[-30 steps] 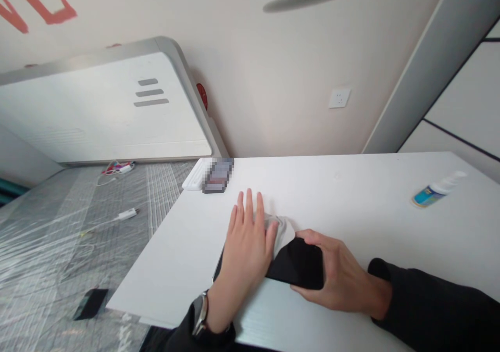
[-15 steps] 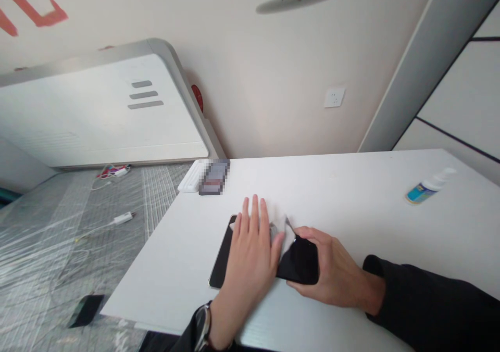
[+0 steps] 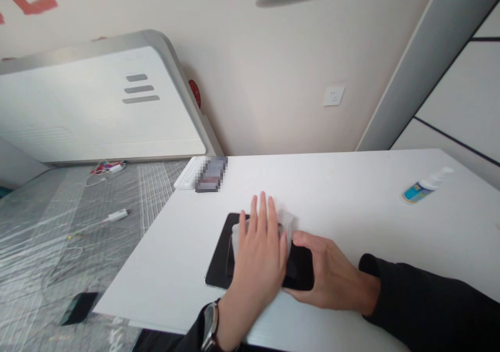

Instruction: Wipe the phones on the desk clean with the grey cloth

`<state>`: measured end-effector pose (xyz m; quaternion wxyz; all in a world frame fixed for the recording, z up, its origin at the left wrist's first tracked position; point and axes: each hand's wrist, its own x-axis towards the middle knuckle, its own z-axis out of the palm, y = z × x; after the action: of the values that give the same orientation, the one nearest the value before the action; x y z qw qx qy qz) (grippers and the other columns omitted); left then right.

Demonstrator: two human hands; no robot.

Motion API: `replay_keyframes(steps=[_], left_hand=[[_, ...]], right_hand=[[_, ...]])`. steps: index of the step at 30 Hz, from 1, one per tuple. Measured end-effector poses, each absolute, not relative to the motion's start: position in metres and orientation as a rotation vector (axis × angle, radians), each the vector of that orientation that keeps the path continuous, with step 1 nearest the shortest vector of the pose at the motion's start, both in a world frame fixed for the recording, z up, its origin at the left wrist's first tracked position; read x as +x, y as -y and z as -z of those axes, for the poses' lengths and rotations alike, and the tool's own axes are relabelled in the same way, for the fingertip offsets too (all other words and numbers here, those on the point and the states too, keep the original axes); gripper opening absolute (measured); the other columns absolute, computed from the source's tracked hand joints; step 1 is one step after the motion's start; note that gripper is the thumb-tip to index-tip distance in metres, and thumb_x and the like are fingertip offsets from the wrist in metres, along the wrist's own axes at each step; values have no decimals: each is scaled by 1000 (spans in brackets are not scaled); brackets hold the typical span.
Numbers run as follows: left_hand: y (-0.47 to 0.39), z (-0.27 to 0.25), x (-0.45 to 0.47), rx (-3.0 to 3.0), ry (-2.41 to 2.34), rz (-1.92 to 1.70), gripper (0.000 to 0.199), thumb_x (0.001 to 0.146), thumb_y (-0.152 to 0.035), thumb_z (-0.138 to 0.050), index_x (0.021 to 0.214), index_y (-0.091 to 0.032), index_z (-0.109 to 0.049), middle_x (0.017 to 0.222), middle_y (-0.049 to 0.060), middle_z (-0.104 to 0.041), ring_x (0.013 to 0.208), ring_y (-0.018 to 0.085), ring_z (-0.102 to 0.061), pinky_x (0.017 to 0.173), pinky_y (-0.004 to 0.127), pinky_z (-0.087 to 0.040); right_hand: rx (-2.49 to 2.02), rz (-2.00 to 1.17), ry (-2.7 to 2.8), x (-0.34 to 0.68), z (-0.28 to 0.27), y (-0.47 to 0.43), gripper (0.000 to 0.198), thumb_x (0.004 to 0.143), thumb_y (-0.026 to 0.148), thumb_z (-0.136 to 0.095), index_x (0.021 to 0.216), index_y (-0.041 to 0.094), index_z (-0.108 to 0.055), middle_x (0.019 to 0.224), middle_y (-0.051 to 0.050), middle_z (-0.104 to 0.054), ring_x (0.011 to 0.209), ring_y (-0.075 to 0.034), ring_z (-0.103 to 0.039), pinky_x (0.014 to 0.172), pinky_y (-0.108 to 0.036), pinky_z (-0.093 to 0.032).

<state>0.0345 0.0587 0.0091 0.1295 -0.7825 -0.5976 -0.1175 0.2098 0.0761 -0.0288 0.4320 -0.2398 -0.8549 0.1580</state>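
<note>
Black device (image 3: 302, 268), one: in the middle of the near part of the counter (image 3: 351, 185), long axis running roughly left to right, one end toward the right; its left part is largely covered. Right hand (image 3: 336, 274), one: fingers curled round the device's right end, gripping its far and near edges. Left hand (image 3: 260, 263), one: fingers extended, nearly straight and pointing far, palm down on a pale grey cloth (image 3: 287, 221) over the device; a watch (image 3: 211, 321) on its wrist. Dark flat slab (image 3: 217, 266), one: beneath and left of the hand, its left edge slanting near to far, its right extent hidden. Spray bottle (image 3: 425, 186), one: upright at the far right, white top, blue label. White case (image 3: 186, 175), one, and blurred dark rectangle (image 3: 211, 175), one: side by side at the far left corner. Counter's left edge slants between slab and bed (image 3: 160, 193); bare white surface extends from the right hand to the bottle and from the left fingertips to the far edge.
</note>
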Motion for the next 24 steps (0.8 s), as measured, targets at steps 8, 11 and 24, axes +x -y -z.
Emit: replay_keyframes(steps=[8,11,24], left_hand=[[-61,-13,10,-2393,1767,449,58,111,-36,-30,162,-8,-25,168,13,-32,159,29,-23,124,52,-34],[-68,-18,-21,-2444,2033,732,58,110,-42,-31,160,-14,-31,167,13,-37,155,27,-33,125,50,-32],[-43,-32,-3,-829,2694,3328,27,93,-37,-71,113,-20,-79,125,5,-77,128,30,-65,120,44,-42]], right_hand=[[-653,-447,2063,213,30,-76,78,77,23,-79,139,22,-32,120,-15,-66,101,-29,-72,84,-45,-63],[-630,-455,2033,214,30,-76,82,79,22,-80,143,21,-28,125,-16,-63,107,-29,-70,89,-45,-62],[-1038,-634,2184,218,18,-78,83,69,30,-85,135,29,-37,121,-8,-69,105,-30,-73,88,-46,-61]])
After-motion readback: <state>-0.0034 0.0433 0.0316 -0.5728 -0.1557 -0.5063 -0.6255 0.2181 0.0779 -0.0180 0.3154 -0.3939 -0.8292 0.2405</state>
